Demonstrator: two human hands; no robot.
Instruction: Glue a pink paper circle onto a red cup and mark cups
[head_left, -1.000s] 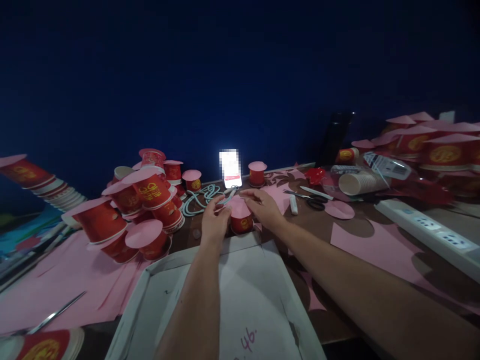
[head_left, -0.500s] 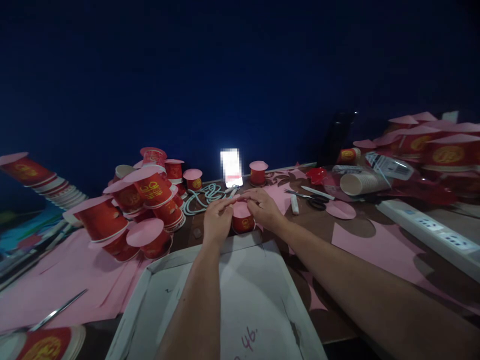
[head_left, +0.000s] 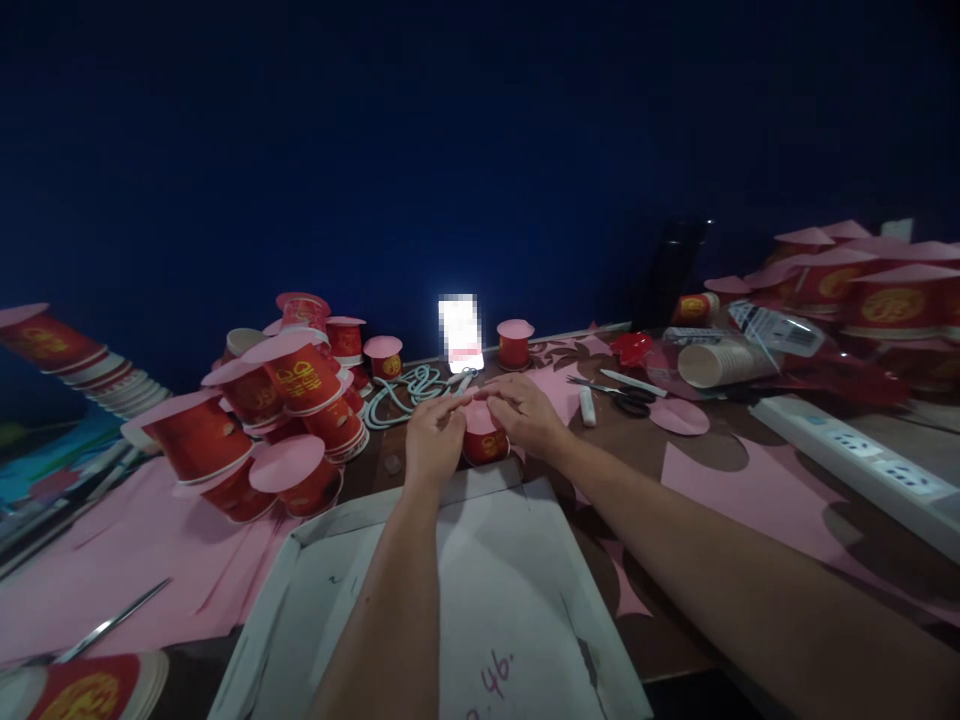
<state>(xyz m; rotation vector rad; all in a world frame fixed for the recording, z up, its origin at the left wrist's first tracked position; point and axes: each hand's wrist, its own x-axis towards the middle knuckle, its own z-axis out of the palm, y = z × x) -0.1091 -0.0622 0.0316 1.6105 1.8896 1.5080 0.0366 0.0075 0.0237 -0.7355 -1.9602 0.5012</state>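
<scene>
Pink paper disc (head_left: 480, 416), mid-frame: left hand (head_left: 435, 438) and right hand (head_left: 529, 416) frame it, grip indiscernible; best pressed evenly.

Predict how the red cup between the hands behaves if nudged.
Likely light for its size: the red cup looks like thin paper. Probably slides before tipping, as it's squat and seems to stand wide end down. The pink disc on top might bend if bumped, since it looks like thin sheet.
</scene>
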